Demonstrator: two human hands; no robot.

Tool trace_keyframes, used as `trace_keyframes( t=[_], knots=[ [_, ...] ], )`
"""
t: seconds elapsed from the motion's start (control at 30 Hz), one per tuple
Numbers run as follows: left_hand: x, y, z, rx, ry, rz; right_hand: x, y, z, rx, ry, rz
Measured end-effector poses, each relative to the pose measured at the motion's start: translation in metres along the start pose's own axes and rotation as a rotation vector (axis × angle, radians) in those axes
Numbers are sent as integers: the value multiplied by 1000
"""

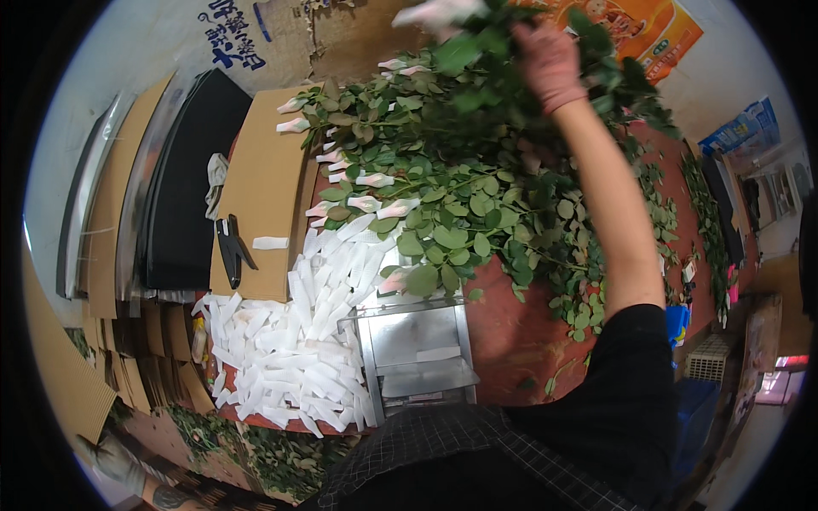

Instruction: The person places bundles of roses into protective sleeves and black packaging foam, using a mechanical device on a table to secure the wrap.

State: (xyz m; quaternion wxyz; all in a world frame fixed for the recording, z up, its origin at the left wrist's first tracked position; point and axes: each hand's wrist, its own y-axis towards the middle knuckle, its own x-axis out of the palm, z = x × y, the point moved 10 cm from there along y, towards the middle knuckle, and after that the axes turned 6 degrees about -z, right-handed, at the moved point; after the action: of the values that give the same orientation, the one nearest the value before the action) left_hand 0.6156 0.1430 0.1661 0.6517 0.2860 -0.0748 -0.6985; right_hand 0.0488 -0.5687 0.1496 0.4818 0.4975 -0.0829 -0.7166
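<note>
My right hand [550, 66], in a pink glove, reaches far out over the table and is closed around leafy rose stems [477, 64]. A white-and-pink bloom [439, 14], smeared by motion, shows to the left of that hand. Below it lies a thick heap of roses [503, 192], their pale pink heads in white sleeves [399, 208] toward the left. At the lower left rim is my left hand [119, 464] in a greyish glove, low and away from the table. Its fingers are too unclear to read.
White foam sleeves [290, 366] are piled beside a metal tray [413, 341]. A black stapler [230, 251] lies on a cardboard sheet [260, 187]. Black and brown sheets [192, 170] lean at the left. Cut foliage [281, 460] lies below. The red tabletop [520, 341] shows near me.
</note>
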Motion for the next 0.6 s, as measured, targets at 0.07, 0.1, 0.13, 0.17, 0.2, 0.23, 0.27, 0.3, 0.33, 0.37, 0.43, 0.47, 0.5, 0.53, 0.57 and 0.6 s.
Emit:
trace_keyframes(
  t=[0.07,0.1,0.13,0.17,0.2,0.23,0.27,0.3,0.33,0.37,0.43,0.47,0.5,0.53,0.57,0.6],
  knots=[
    [4,-14,2,-30,9,10,42,-25,-55,-75,101,28],
    [8,-22,-4,-54,10,17,51,-36,-94,-74,170,-185],
    [7,-27,-7,-71,9,25,98,-52,-130,-139,192,-374],
    [18,-28,-6,-78,0,18,127,-82,-152,-145,243,-492],
    [33,-30,-10,-89,-17,3,137,-107,-165,-155,234,-420],
    [29,-31,-13,-97,-30,14,134,-114,-185,-189,248,-325],
    [15,-30,-14,-108,-35,24,134,-111,-199,-200,280,-395],
    [10,-25,-24,-115,-73,25,133,-107,-207,-223,310,-462],
    [23,-13,-39,-127,-164,-6,160,-120,-183,-175,621,-343],
    [-8,-11,-28,-116,-216,33,131,-97,-192,-220,744,-299],
    [-17,1,-7,-104,-374,58,122,-106,-167,-198,636,-703],
    [-15,-1,-2,-103,-473,74,104,-109,-143,-189,505,-721],
    [-23,1,1,-106,-556,93,89,-108,-144,-160,407,-759],
    [-19,2,-2,-118,-650,90,73,-108,-136,-92,391,-822],
    [-11,2,-18,-150,-747,86,55,-107,-139,-43,385,-813],
    [6,3,-34,-182,-843,71,48,-114,-137,-74,427,-657]
  ],
)
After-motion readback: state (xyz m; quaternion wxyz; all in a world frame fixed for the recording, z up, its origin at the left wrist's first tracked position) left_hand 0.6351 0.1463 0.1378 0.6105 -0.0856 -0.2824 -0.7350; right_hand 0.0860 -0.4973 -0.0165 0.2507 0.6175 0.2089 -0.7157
